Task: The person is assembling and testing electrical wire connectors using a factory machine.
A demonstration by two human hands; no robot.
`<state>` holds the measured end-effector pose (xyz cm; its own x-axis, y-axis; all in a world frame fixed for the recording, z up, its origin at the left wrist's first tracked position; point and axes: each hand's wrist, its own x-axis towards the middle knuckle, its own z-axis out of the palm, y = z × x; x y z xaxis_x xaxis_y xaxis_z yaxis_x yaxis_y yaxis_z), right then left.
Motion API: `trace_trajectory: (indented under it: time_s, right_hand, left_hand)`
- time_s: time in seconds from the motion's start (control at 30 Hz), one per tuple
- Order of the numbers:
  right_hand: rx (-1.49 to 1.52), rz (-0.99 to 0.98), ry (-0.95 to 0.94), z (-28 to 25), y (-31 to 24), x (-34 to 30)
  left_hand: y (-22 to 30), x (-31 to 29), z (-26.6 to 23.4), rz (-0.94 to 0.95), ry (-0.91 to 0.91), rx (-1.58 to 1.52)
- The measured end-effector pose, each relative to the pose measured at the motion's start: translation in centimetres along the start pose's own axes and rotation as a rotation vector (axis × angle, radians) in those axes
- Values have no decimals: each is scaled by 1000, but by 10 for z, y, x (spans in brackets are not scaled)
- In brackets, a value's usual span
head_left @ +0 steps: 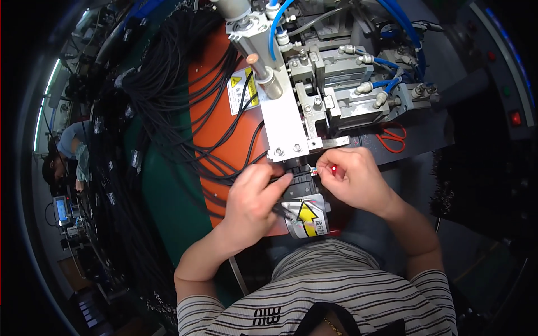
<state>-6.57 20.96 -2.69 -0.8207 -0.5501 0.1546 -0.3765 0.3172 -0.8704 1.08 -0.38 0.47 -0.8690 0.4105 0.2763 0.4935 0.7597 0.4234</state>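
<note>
My left hand (253,195) is at the front of a machine, its fingers curled together around a black cable (273,180), though motion blur softens the fingertips. Facing it from the right, my right hand (356,178) pinches thin, light-coloured wire ends (314,171) between thumb and fingers. A bright red spot shows between its fingers. Both hands are over a dark metal fixture (302,185) just below the machine's white plate (284,120). Below the fixture is a silver label with a yellow arrow (308,215).
Pneumatic cylinders (350,73) with blue hoses stand behind the fixture. Red-handled scissors (392,139) lie to the right. A large bundle of black cables (162,84) spreads over the orange and green surface at left. A co-worker (73,143) is at the far left.
</note>
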Motion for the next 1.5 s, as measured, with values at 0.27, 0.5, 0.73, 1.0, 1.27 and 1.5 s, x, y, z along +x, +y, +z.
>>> trace_trajectory:
  time_s: [0.27, 0.5, 0.73, 1.0, 1.27, 1.5]
  right_hand:
    - [-55, -121, 91, 3, -6, -19]
    - [278, -318, 39, 20, -23, -16]
    - [925, 177, -126, 15, -11, -25]
    - [962, 319, -31, 14, -14, -23]
    - [1475, 621, -237, 3, 0, -13]
    - [1144, 412, -77, 11, -17, -16]
  left_hand:
    - [0, -13, 5, -19, 70, 232]
    - [2, -11, 1, -10, 108, -179]
    - [10, -9, -2, 43, 130, -126]
    - [9, 4, 5, -134, 100, -390]
    - [7, 9, 9, 195, 125, 38]
    - [13, 12, 11, 124, 102, 8]
